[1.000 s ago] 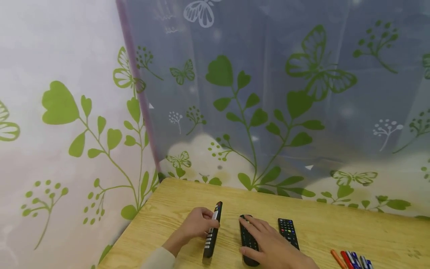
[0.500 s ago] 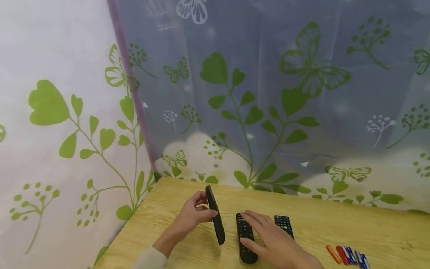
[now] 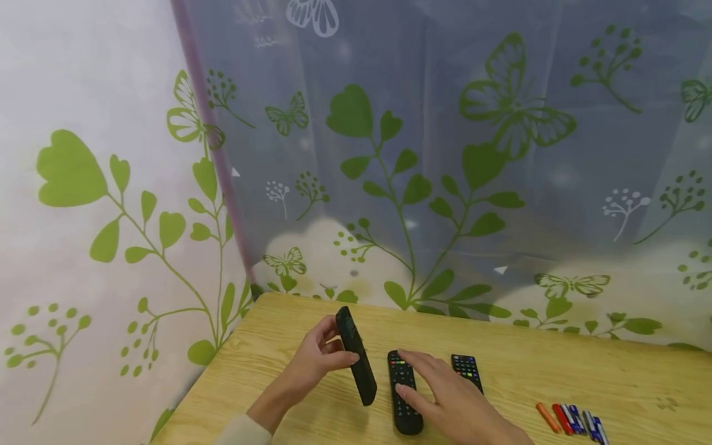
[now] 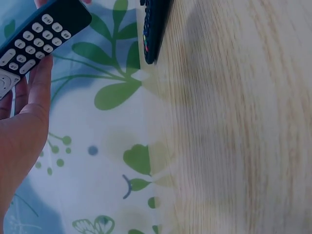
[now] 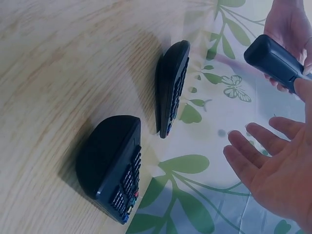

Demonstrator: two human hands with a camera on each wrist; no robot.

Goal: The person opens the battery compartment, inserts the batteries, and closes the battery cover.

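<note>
My left hand (image 3: 311, 364) holds a black remote control (image 3: 356, 358) raised off the table and tilted, pinched between thumb and fingers. Its dark back faces the head view; its white buttons show in the left wrist view, where the left hand (image 4: 27, 126) grips it along the edge. A second black remote (image 3: 405, 411) lies face up in the middle. Over its right side hovers my right hand (image 3: 450, 395), fingers spread and apart from it, as the right wrist view shows the hand (image 5: 278, 170) holding nothing. A third remote (image 3: 466, 369) lies partly hidden behind that hand.
Several pens or markers, including an orange one (image 3: 547, 417) and a red one (image 3: 562, 419), lie on the wooden table (image 3: 623, 383) at the right. A patterned cloth (image 3: 356, 185) hangs along the table's far and left edges.
My left hand has lifted and turned its remote, so its back faces the head view instead of its buttons. My right hand has shifted slightly right, uncovering more of the middle remote.
</note>
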